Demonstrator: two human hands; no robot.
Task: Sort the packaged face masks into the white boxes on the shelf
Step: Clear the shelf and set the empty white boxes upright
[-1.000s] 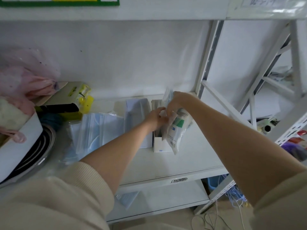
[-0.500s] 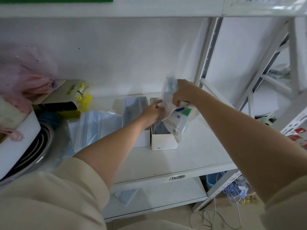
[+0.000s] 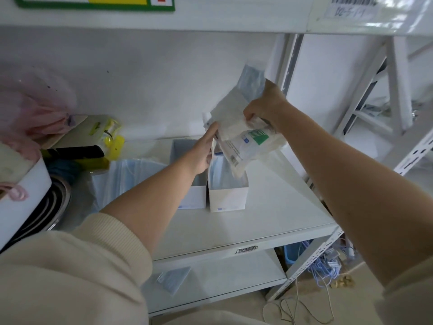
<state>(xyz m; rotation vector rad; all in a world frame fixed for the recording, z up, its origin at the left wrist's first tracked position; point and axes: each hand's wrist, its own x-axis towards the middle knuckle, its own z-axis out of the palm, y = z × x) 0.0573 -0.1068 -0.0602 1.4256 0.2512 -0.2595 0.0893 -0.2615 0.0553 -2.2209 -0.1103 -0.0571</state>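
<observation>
Two open white boxes stand side by side on the white shelf [image 3: 269, 212]: the right box [image 3: 228, 199] holds blue masks, the left box [image 3: 193, 195] is partly hidden by my left forearm. My right hand [image 3: 267, 107] grips a bundle of packaged face masks [image 3: 243, 139], white packets with a green-and-blue label, lifted above the right box. A blue mask packet [image 3: 251, 80] sticks up behind that hand. My left hand [image 3: 206, 148] pinches the lower left edge of the same bundle, just over the gap between the boxes.
A pile of blue masks in clear wrap [image 3: 126, 177] lies left of the boxes. Further left are a yellow-and-black item [image 3: 103, 141], a pink bag [image 3: 32, 113] and a white bin [image 3: 23, 198]. A shelf upright [image 3: 290, 64] rises at the right; cables [image 3: 328, 268] lie on the floor.
My right hand has lifted the bundle of packets up and to the right, away from the right box. My left hand has followed, staying at the bundle's lower edge.
</observation>
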